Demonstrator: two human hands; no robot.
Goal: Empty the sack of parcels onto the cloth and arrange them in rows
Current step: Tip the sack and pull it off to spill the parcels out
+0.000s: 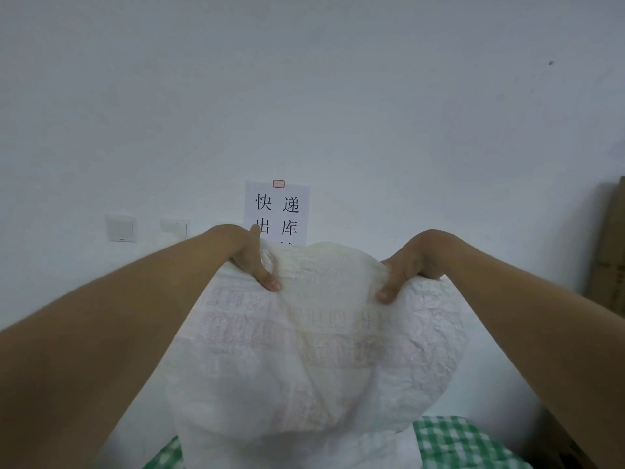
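A white woven sack [314, 350] with faint pink print hangs in front of me, lifted high by its upper edge. My left hand [252, 260] grips the sack's top left corner, thumb pressed on the near side. My right hand [411, 265] grips the top right corner the same way. The sack bulges in its middle and lower part; no parcels show. Below it a green-and-white checked cloth [463, 441] peeks out at the bottom right and bottom left.
A white wall fills the view, with a paper sign [282, 211] bearing black characters behind the sack, and two wall switches [121, 228] to its left. Brown cardboard [608, 252] leans at the right edge.
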